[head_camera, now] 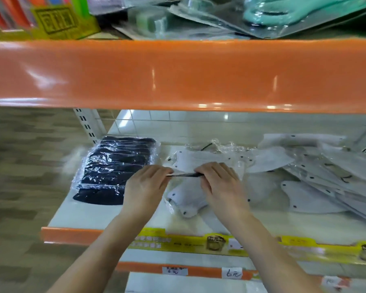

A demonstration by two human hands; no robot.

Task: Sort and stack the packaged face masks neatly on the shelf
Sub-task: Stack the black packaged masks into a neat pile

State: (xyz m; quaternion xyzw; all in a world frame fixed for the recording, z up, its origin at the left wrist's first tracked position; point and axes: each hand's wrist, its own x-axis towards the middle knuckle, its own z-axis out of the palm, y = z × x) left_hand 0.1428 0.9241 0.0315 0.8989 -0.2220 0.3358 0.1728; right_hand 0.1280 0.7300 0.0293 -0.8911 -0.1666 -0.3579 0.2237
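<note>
Both my hands hold one thin packaged mask (pixel 184 174) edge-on above the white shelf (pixel 89 216). My left hand (pixel 145 187) pinches its left end and my right hand (pixel 222 185) grips its right end. To the left lies a neat stack of black masks in clear wrap (pixel 112 168). White packaged masks (pixel 209 159) lie loose under and behind my hands. A further untidy spread of white masks (pixel 317 176) covers the right part of the shelf.
An orange shelf front (pixel 177 75) hangs just above the working space, with packaged gloves (pixel 283 15) and colourful boxes (pixel 51 20) on top. A yellow price strip (pixel 241 246) runs along the shelf's front edge. A slotted upright (pixel 87 125) stands at the back left.
</note>
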